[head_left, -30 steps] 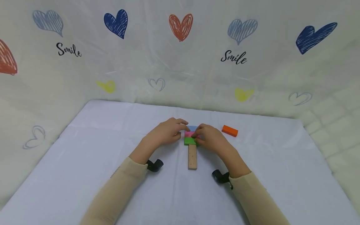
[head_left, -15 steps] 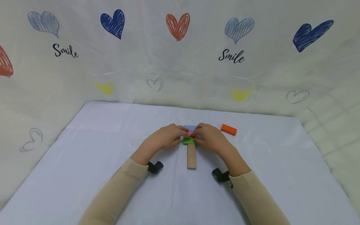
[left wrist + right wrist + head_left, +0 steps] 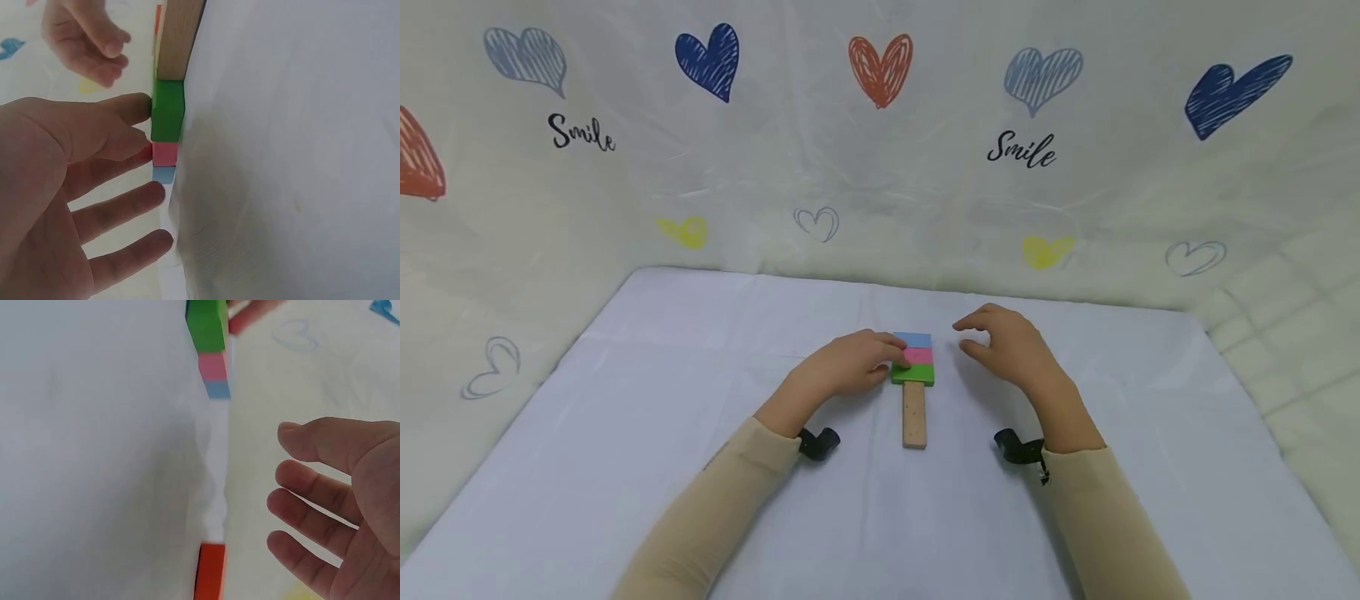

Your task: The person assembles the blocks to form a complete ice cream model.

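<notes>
Blue [image 3: 916, 340], pink [image 3: 921, 356] and green [image 3: 919, 374] blocks lie in a row against each other on the table. A plain wooden block [image 3: 914, 415] extends from the green one toward the person. My left hand [image 3: 850, 363] rests its fingertips on the coloured blocks from the left; in the left wrist view its other fingers [image 3: 119, 212] are stretched out. Apart from the row, on its right, my right hand [image 3: 1011, 346] hovers with relaxed fingers and holds nothing. An orange block [image 3: 210, 572] shows in the right wrist view; in the head view the right hand hides it.
A white cloth [image 3: 700, 342] covers the table. Behind it hangs a pale backdrop [image 3: 775, 158] printed with hearts and words. Black cameras are strapped to both wrists, the left camera [image 3: 820, 444] and the right camera [image 3: 1017, 448].
My right hand has left the coloured blocks and moved right, over the orange block. The left hand came down onto the blocks and stays there. The row itself looks unmoved.
</notes>
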Demonstrator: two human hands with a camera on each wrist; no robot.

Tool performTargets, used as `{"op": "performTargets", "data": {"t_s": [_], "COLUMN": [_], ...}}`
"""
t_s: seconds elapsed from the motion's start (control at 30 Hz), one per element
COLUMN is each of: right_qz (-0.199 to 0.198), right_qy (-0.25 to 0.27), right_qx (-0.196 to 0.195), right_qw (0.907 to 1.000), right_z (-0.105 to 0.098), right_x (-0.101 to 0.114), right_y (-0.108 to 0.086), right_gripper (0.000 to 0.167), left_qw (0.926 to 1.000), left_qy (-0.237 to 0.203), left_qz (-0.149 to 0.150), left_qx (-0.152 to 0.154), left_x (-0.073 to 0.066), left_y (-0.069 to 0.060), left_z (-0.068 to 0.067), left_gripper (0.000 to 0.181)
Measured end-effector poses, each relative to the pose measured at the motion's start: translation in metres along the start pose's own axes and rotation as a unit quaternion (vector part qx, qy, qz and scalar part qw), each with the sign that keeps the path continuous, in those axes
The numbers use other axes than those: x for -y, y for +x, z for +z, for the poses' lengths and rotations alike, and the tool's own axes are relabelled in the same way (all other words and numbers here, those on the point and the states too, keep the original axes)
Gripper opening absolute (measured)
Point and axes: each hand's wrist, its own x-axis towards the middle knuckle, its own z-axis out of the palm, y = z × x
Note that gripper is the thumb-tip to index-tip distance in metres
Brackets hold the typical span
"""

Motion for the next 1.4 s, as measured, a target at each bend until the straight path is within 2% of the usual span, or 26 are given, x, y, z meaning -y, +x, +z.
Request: {"op": "performTargets", "data": {"t_s": [0.27,0.5,0.7,0.93,1.17,1.4], "right_qz": [0.060,0.113,0.140,0.151,0.142,0.130], "right_qy": [0.001,0.004,0.010,0.023,0.021,0.014], "right_qx": [-0.011,0.028,0.058,0.068,0.061,0.054], "right_qw": [0.9981,0.9932,0.9884,0.9859,0.9877,0.9899], "right_z": [-0.017,-0.025,-0.028,-0.025,-0.017,-0.013], "right_x": [-0.037,-0.058,-0.064,-0.069,-0.075,-0.072], "right_y": [-0.007,-0.012,-0.013,-0.014,-0.015,-0.010], "right_gripper": [0.033,0.038,0.033,0.032,0.033,0.033], "left_qw": [1.0000,1.0000,1.0000,1.0000,1.0000,1.0000], "left_qy": [0.004,0.000,0.004,0.005,0.003,0.001], "left_qz": [0.003,0.002,0.000,-0.002,0.000,-0.006], "left_qx": [-0.003,-0.003,0.001,0.002,0.004,0.007], "left_x": [-0.002,-0.003,-0.002,-0.002,-0.001,-0.001], "left_y": [0.002,0.001,0.003,0.003,0.002,0.002], "left_z": [-0.001,-0.002,0.000,0.000,0.001,0.001], "left_gripper": [0.038,0.038,0.038,0.039,0.039,0.040]}}
